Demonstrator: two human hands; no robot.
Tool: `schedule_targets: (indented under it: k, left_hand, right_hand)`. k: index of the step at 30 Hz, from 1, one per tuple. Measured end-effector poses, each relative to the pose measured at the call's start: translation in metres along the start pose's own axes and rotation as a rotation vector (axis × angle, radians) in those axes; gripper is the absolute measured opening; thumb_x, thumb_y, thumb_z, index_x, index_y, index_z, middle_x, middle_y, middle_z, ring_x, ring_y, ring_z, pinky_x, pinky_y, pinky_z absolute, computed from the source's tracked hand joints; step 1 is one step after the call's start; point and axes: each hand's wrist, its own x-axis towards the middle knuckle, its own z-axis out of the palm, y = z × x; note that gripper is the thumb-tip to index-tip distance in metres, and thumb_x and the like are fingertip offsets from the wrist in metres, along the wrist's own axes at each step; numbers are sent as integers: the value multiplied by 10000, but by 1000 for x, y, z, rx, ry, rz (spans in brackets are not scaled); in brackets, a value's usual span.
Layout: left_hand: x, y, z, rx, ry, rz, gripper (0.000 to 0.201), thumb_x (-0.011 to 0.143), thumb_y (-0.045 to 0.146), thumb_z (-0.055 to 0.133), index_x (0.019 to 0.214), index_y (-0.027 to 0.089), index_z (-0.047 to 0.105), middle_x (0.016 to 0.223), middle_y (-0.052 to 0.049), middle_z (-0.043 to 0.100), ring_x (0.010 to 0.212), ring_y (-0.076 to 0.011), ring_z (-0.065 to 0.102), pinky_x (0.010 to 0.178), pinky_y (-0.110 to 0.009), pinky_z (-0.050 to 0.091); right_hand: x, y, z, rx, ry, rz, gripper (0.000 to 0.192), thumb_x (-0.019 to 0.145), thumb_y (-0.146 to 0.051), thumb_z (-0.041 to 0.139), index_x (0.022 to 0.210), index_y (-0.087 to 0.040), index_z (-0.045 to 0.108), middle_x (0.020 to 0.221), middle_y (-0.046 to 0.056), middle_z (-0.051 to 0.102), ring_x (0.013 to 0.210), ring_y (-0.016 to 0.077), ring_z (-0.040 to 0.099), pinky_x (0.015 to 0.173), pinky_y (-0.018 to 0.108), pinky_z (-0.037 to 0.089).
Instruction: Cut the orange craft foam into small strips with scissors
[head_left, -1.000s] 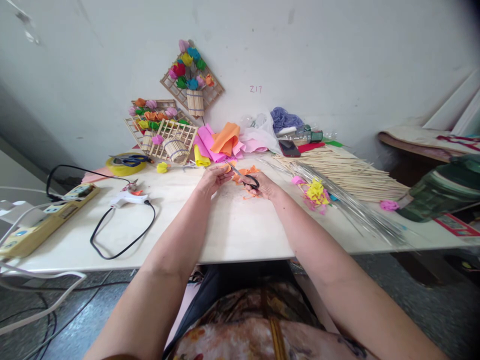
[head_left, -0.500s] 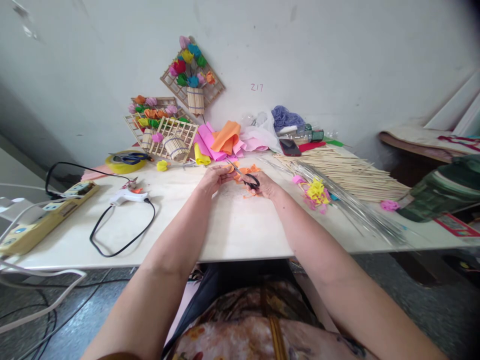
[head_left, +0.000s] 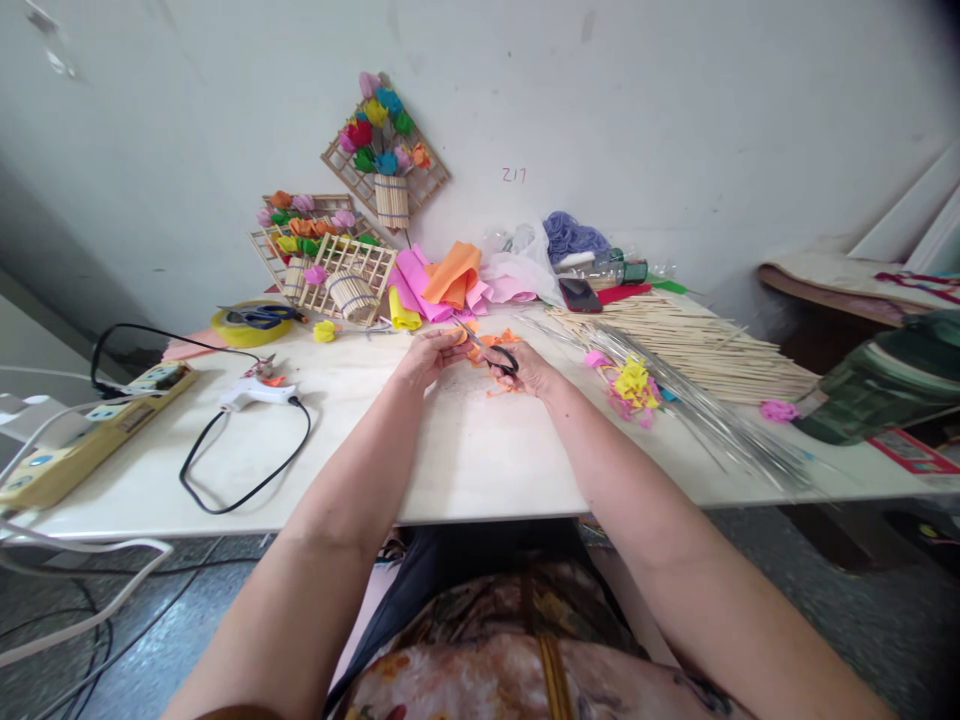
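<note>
My right hand (head_left: 527, 370) is closed round the black handles of a pair of scissors (head_left: 504, 361). Their blades point up and left, toward my left hand (head_left: 435, 357), whose fingers pinch a small piece of orange crepe paper (head_left: 463, 337) beside the tip. More orange paper scraps (head_left: 501, 340) lie on the table under and behind the scissors. How far the blades are parted is too small to tell.
A white glue gun (head_left: 259, 393) with a looped cord and a yellow power strip (head_left: 97, 440) are at left. Flower-decorated stick frames (head_left: 349, 280) and rolled coloured paper (head_left: 454, 275) stand behind. Wires (head_left: 705, 410), thin sticks (head_left: 690, 350) and a green bottle (head_left: 877, 380) lie right.
The scissors and my right hand have shifted very slightly. My left hand stays in place with the orange crepe paper.
</note>
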Motion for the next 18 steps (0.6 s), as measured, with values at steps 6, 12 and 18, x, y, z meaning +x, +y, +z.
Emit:
schedule_targets:
  k: [6, 12, 18]
  left_hand:
    - [2, -1, -3, 0, 8, -14, 145, 744, 142, 751, 883, 117, 717, 786, -72, 757, 715, -162, 734, 734, -251, 590]
    - [7, -4, -9, -15, 12, 12, 180, 726, 177, 772, 888, 136, 703, 817, -78, 766, 757, -179, 749, 756, -264, 591]
    - [7, -4, -8, -39, 34, 26, 62, 764, 127, 722, 814, 120, 686, 759, -87, 756, 707, -167, 743, 694, -241, 590]
  right_hand:
    - [2, 2, -1, -1, 6, -17, 245, 887, -356, 710, 867, -116, 666, 514, -56, 490, 330, 39, 366, 307, 165, 199]
    - [5, 6, -3, 15, -22, -41, 234, 895, -337, 701, 831, -120, 642, 504, -52, 491, 336, 47, 368, 307, 172, 204]
    - [3, 4, -2, 6, -25, -35, 270, 877, -373, 721, 805, -130, 627, 496, -57, 488, 322, 37, 364, 299, 162, 185]
